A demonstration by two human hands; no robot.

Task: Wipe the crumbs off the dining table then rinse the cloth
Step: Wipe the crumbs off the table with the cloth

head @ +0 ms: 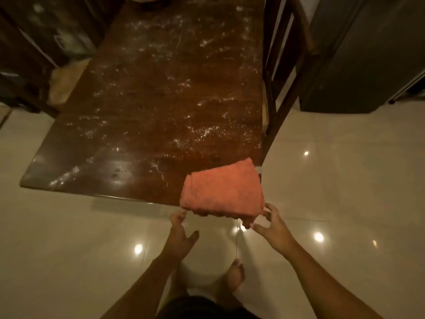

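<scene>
Folded cloth (222,192) at near right corner of crumb-strewn counter (147,111); right hand (270,223) pinching its edge, left hand (181,233) open beneath; best pressed flat, swept inward.

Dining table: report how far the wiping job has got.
Done: nothing visible yet; pale crumbs still lie scattered across the dark dining table. In hand: the folded orange cloth lies on the near right corner, overhanging the edge; the right hand pinches its corner, while the left hand, open, reaches its near edge. Left: wiping the whole tabletop, then rinsing the cloth.
</scene>
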